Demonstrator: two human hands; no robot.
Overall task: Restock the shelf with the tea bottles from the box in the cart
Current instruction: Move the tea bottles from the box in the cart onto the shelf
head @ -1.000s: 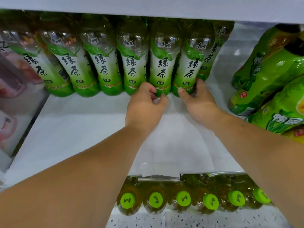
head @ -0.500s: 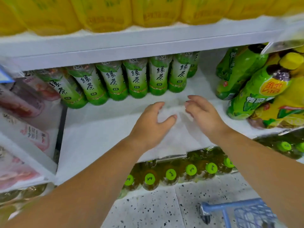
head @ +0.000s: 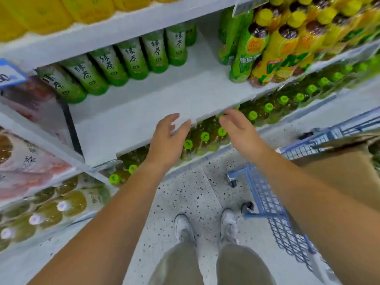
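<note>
A row of green tea bottles (head: pixel 131 58) with green-and-white labels stands at the back of the white shelf (head: pixel 164 99). My left hand (head: pixel 167 140) and my right hand (head: pixel 238 130) hover side by side at the shelf's front edge, fingers relaxed, holding nothing. At the right edge a brown cardboard box (head: pixel 349 171) sits in the blue wire cart (head: pixel 269 198); its contents are hidden.
Yellow and green bottles (head: pixel 273 44) fill the right of the same shelf. Green-capped bottles (head: pixel 205 136) line the shelf below, pink-labelled packs (head: pixel 26 165) the left bay. Yellow bottles (head: pixel 51 9) sit on the shelf above. My white shoes (head: pixel 205 227) stand on speckled floor.
Both hands let go of the back-row bottles and drew back to the shelf's front edge. The view pulled away and tilted down, bringing the cart, box and floor into sight.
</note>
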